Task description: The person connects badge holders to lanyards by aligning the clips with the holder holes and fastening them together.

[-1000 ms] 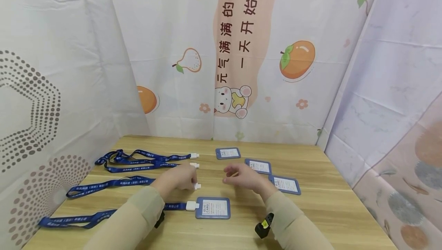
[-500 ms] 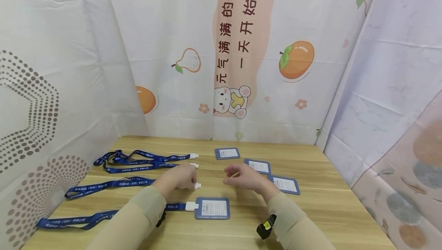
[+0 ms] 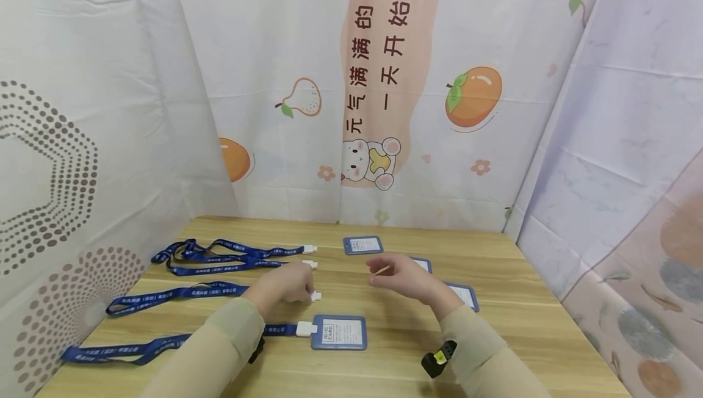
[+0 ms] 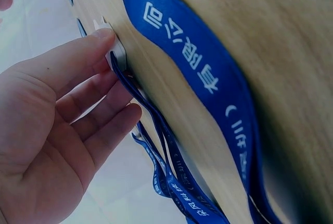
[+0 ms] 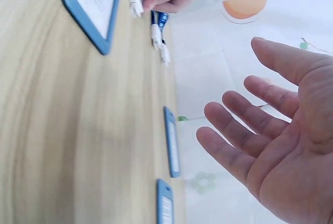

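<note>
My left hand (image 3: 291, 281) pinches the white clip (image 4: 118, 52) of a blue printed lanyard (image 3: 211, 290) between thumb and fingers. The strap runs off to the left along the wooden table. My right hand (image 3: 403, 277) is held over the table with its fingers apart and nothing in them, as the right wrist view (image 5: 291, 125) confirms. It partly covers two blue card holders, one farther back (image 3: 421, 265) and one to the right (image 3: 464, 294). Nearer me lies a blue card holder (image 3: 339, 332), joined to the white clip (image 3: 304, 328) of another lanyard.
Two more blue lanyards (image 3: 219, 257) lie at the back left, their white clips (image 3: 310, 249) pointing right. Behind the middle of the table (image 3: 439, 349) is one more card holder (image 3: 362, 245). Printed curtains (image 3: 274, 160) close off the back and sides.
My right hand has shifted to the right and slightly back, now covering more of the two card holders there. My left hand stays at the lanyard's clip.
</note>
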The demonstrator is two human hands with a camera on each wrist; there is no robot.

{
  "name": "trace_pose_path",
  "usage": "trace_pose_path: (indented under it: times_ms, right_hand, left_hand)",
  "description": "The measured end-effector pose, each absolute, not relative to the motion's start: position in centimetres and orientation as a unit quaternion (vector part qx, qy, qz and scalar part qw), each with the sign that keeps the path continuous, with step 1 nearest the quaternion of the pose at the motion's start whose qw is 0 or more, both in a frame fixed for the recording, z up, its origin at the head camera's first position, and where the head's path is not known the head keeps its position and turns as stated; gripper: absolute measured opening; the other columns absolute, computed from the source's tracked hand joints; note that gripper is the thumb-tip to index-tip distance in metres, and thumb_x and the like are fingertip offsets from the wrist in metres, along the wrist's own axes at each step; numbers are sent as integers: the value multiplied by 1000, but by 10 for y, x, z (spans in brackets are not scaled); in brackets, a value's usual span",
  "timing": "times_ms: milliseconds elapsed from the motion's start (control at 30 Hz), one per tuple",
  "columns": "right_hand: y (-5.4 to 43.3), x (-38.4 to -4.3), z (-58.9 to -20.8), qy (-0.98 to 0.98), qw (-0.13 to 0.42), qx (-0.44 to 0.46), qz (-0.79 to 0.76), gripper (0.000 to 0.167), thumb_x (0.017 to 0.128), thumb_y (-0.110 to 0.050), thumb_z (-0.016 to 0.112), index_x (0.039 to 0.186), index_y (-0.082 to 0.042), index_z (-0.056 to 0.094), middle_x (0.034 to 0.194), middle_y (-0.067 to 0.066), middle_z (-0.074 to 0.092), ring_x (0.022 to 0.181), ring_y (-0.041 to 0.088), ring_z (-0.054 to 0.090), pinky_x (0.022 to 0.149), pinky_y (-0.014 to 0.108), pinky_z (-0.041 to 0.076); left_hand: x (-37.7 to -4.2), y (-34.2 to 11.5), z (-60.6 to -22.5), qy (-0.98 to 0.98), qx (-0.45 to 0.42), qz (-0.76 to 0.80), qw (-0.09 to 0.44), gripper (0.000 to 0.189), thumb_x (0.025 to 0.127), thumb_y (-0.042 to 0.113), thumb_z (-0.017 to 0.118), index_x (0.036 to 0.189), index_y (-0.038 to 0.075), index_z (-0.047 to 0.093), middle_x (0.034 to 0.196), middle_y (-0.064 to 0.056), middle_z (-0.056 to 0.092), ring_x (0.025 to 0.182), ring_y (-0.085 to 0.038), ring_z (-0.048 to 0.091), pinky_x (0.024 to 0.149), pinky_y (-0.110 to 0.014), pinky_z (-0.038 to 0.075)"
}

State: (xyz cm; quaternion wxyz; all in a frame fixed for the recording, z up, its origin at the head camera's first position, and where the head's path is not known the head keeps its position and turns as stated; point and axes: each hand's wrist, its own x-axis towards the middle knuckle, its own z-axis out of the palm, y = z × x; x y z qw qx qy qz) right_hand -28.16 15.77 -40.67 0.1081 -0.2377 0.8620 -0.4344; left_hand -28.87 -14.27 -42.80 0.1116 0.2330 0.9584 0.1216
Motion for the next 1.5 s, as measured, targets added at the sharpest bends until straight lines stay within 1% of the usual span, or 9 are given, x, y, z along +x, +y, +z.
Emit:
trace_pose_path:
  times_ms: [133, 267, 367, 500, 600, 667, 933, 1167, 1500]
  right_hand:
    - [164, -279, -396, 864, 94, -237, -433, 40, 93, -30, 76, 129, -15, 66, 124, 3, 65, 114, 24, 62, 93, 45, 53]
    - [171, -278, -385, 869, 75, -245, -423, 39, 94, -27, 76, 129, -14, 65, 125, 4, 64, 116, 28, 61, 92, 45, 53]
    - [177, -277, -378, 869, 62, -263, -415, 41, 94, -24, 76, 131, -10, 64, 127, 9, 63, 118, 33, 61, 93, 47, 53]
    - [187, -276, -371, 870, 43, -282, -402, 47, 93, -23, 77, 134, -6, 62, 129, 11, 63, 118, 32, 61, 97, 52, 50]
    - [193, -275, -367, 878, 32, -281, -385, 51, 92, -27, 77, 136, -7, 61, 132, 10, 63, 121, 30, 60, 100, 55, 47]
    - [197, -274, -365, 887, 27, -279, -368, 53, 92, -31, 77, 137, -9, 60, 134, 10, 62, 123, 30, 59, 102, 56, 46]
    - [217, -273, -362, 909, 3, -279, -309, 55, 93, -31, 77, 139, -8, 59, 140, 12, 60, 129, 36, 53, 104, 58, 42]
    - [233, -273, -359, 926, -25, -279, -253, 58, 90, -29, 79, 141, -9, 58, 139, 11, 59, 127, 37, 54, 101, 56, 46]
    - [260, -277, -361, 938, -36, -271, -211, 62, 86, -26, 82, 140, -5, 57, 138, 15, 59, 125, 44, 55, 101, 58, 44]
  left_hand:
    - [-288, -142, -428, 961, 220, 122, 113, 10, 84, 14, 83, 77, 16, 77, 78, 7, 60, 67, -11, 52, 67, -31, 48]
    - [-287, -142, -428, 963, 210, 124, 115, 7, 84, 14, 83, 81, 16, 78, 84, 7, 60, 71, -12, 54, 72, -34, 52]
    - [-288, -142, -428, 962, 214, 124, 116, 9, 83, 14, 83, 78, 18, 77, 82, 8, 60, 69, -11, 53, 70, -32, 50]
    - [-290, -143, -429, 960, 224, 122, 119, 15, 84, 14, 82, 72, 18, 74, 74, 7, 57, 63, -9, 48, 62, -28, 43]
    - [-290, -144, -429, 958, 229, 123, 121, 21, 85, 14, 81, 66, 17, 71, 71, 6, 54, 59, -9, 44, 58, -28, 37]
    - [-290, -144, -429, 957, 231, 126, 123, 23, 85, 14, 81, 65, 17, 70, 71, 5, 54, 58, -9, 43, 57, -27, 36]
    - [-290, -144, -429, 957, 230, 128, 124, 23, 86, 15, 82, 66, 17, 70, 73, 5, 54, 58, -9, 44, 57, -27, 37]
    - [-290, -144, -429, 959, 209, 134, 137, 10, 86, 16, 82, 79, 19, 76, 80, 6, 59, 68, -12, 53, 64, -31, 46]
    - [-290, -143, -429, 957, 215, 135, 138, 18, 87, 15, 81, 72, 20, 72, 77, 4, 58, 63, -11, 50, 60, -29, 42]
